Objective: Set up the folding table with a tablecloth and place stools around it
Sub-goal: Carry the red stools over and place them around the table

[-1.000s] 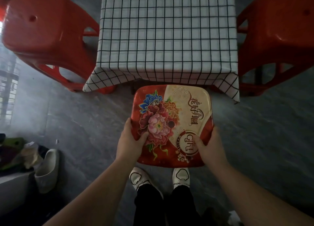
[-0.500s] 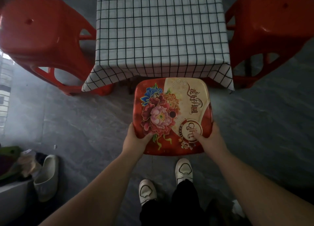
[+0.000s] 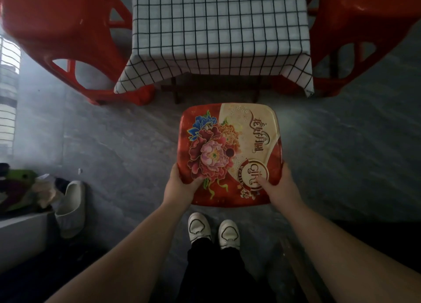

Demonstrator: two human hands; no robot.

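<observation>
The flowered stool [image 3: 230, 143] is held in front of the table's near edge, with a strip of grey stone-look floor [image 3: 114, 143] showing between its far rim and the hanging checked tablecloth [image 3: 218, 29]. The left hand [image 3: 180, 186] and right hand [image 3: 280, 189] grip its near corners, thumbs on top. The seat is glossy and square with rounded corners. Two smooth moulded stools flank the table, the left red stool [image 3: 57, 25] and the right red stool [image 3: 364, 29].
</observation>
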